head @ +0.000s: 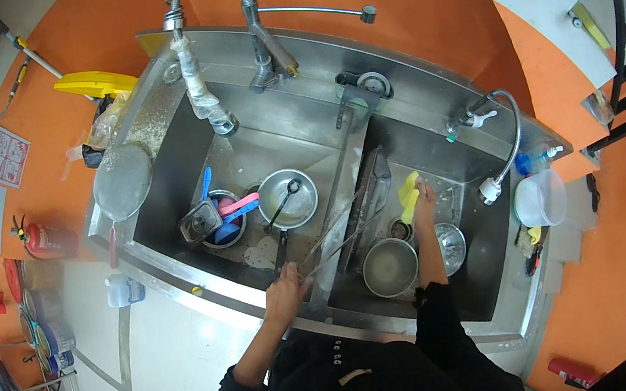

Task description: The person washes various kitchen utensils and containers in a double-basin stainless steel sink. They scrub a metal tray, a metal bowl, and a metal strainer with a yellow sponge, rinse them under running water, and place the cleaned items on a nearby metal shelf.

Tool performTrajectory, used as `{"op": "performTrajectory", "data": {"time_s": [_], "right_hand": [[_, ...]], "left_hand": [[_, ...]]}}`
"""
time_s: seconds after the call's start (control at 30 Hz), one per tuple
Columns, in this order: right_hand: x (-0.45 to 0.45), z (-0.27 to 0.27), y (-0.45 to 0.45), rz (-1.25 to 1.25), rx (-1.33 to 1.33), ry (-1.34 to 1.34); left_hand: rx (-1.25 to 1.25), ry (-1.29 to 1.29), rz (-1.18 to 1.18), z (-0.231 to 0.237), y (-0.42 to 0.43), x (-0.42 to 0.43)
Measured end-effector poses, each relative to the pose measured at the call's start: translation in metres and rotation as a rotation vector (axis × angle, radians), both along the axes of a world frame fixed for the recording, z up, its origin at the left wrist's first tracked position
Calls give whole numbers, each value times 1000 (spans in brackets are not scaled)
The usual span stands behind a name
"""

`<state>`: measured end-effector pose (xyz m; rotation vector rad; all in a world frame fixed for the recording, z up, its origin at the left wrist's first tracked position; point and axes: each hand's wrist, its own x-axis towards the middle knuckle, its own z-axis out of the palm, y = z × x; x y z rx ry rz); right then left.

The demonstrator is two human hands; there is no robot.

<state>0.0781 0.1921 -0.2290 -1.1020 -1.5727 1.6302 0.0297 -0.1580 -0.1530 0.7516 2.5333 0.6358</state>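
My left hand (287, 291) is shut on long thin metal utensils (347, 241) that reach across the divider of a stainless steel double sink (343, 191). A yellow cloth (410, 197) is in my right hand (426, 202), over the right basin. Below that hand lie a round metal pot (391, 267) and a shiny metal bowl (452, 247). In the left basin, a saucepan (289, 198) holds a black spoon. Beside it, a pot (226, 243) contains blue and pink utensils, with a small rectangular metal container (199, 221) leaning at its edge.
A spring-hose sprayer (206, 102) hangs over the left basin. At right a flexible faucet (491, 190) arches above the right basin, near a clear plastic tub (539, 198). A round mesh strainer (123, 182) rests on the left ledge. The sink's front rim runs before my body.
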Motion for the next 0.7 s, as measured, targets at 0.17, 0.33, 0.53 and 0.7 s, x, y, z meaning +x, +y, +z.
{"op": "performTrajectory", "data": {"time_s": [0.17, 0.33, 0.53, 0.7], "right_hand": [[18, 8, -34, -25, 29, -62], [14, 53, -102, 224, 358, -121], [10, 35, -205, 693, 798, -552], [7, 28, -248, 709, 854, -280]], "left_hand": [[113, 260, -73, -16, -4, 6], [-35, 67, -14, -20, -3, 25], [-129, 89, -27, -45, -3, 29], [-2, 228, -237, -84, -23, 16]]}}
